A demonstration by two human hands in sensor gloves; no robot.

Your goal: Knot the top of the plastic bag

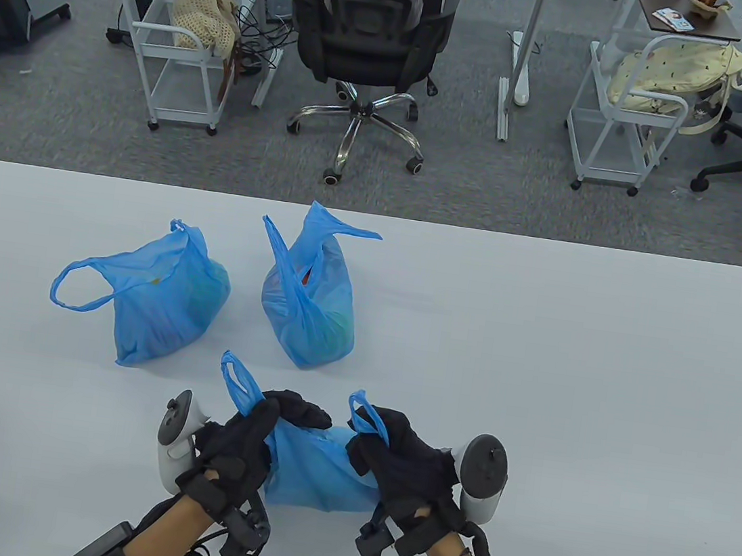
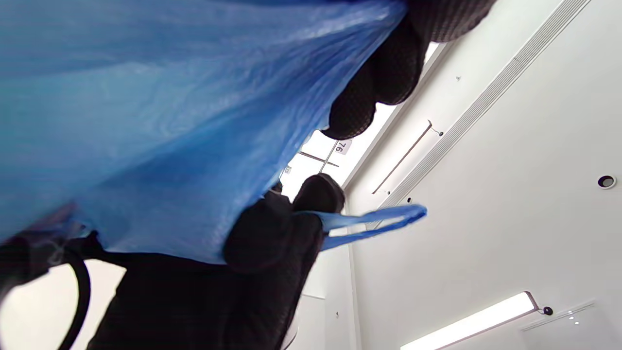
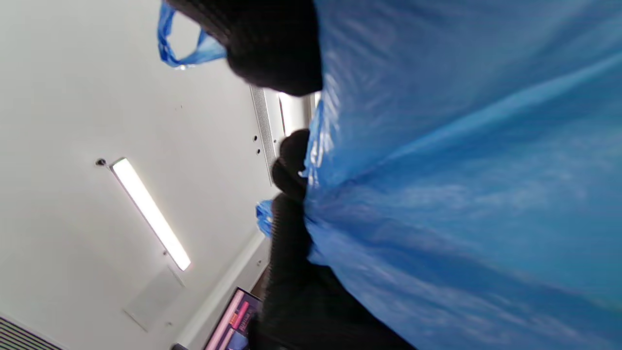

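At the near edge of the white surface (image 1: 538, 355), a blue bag (image 1: 311, 472) lies between the two gloved hands. The left hand (image 1: 240, 442) has its grip curled round the bag's left handle (image 1: 236, 376), which sticks up as a small loop past the knuckles. The right hand (image 1: 398, 459) has its grip pinched on the right handle (image 1: 366, 417), whose loop stands just above the fingers. The bag's body is stretched between the two grips and sits low, touching or nearly touching the surface; which, cannot be told.

In the left wrist view the bag (image 2: 160, 116) fills the upper left, with gloved fingers (image 2: 272, 233) closed over a thin blue handle loop (image 2: 374, 223) that juts to the right. In the right wrist view the bag (image 3: 461, 184) fills the right side, a gloved finger (image 3: 272, 43) holds a handle loop (image 3: 187, 48) at the top, and the other hand's fingertips (image 3: 289, 165) show at the bag's edge.

Farther out on the surface stand two more blue bags: the left bag (image 1: 162, 305), with one handle looping out to the left, and the middle bag (image 1: 313, 304), its handles drawn up at the top; whether they are knotted is unclear. Both are well apart from the hands.

Beyond the surface are a black office chair (image 1: 368, 38) and two white carts (image 1: 176, 47) on grey carpet.
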